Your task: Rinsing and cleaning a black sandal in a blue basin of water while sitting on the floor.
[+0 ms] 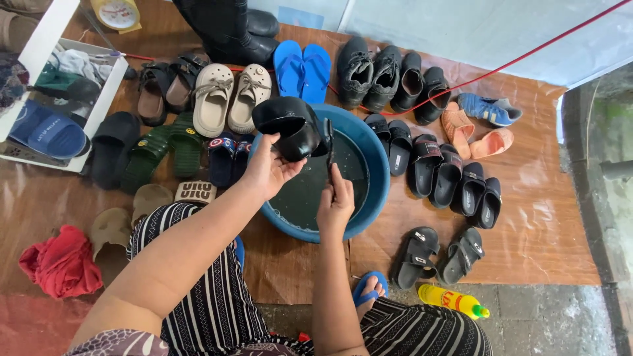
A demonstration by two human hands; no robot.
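Note:
My left hand (267,173) grips a glossy black shoe (290,125) and holds it tilted over a blue basin (376,155) of dark water. My right hand (335,206) holds a thin dark brush (329,146) upright, its upper end against the side of the shoe. Both hands are above the basin's near half. My knees in striped trousers sit just below the basin.
Many pairs of shoes and sandals lie around the basin on a brown sheet: beige clogs (231,95), blue flip-flops (302,66), black sandals (438,254). A yellow bottle (453,301) lies at the bottom right, a red cloth (60,262) at the left, a white crate (62,105) top left.

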